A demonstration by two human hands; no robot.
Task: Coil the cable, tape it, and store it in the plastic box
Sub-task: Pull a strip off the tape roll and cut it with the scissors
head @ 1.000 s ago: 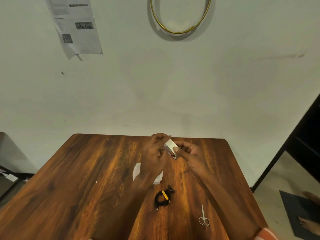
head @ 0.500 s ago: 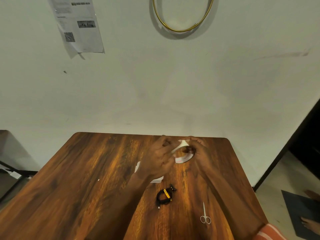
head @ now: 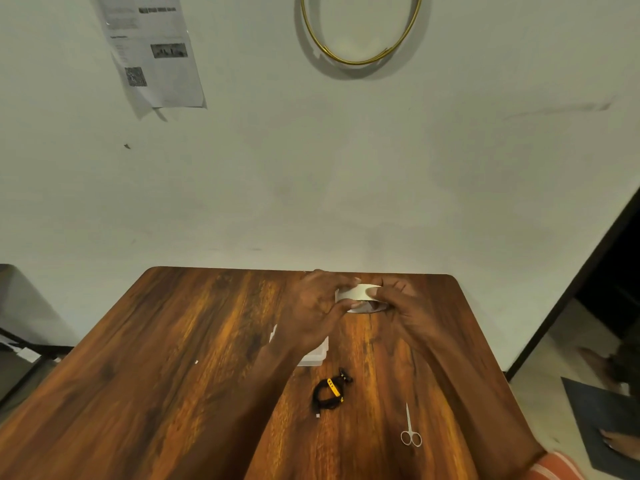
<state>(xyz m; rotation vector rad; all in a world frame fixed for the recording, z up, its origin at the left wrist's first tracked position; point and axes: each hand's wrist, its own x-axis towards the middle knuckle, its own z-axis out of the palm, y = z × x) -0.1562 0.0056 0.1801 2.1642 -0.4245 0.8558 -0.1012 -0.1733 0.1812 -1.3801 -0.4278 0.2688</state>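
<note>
Left hand (head: 313, 311) and right hand (head: 403, 308) fingers pinch white tape roll (head: 358, 295).

A glossy, streaked wood grain is shown by the table (head: 194, 341). The tape roll (head: 356, 294) appears matt and papery (white), the scissors (head: 410, 434) thin bright metal, and the plastic box (head: 317, 355) cloudy translucent plastic.

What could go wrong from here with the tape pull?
1. Both hands, left and right, are busy on the tape roll, and the scissors lie near the table edge, so cutting means letting go; the freed strip may stick to itself.
2. The coiled cable lies loose on the table; it may spring open before taping.
</note>
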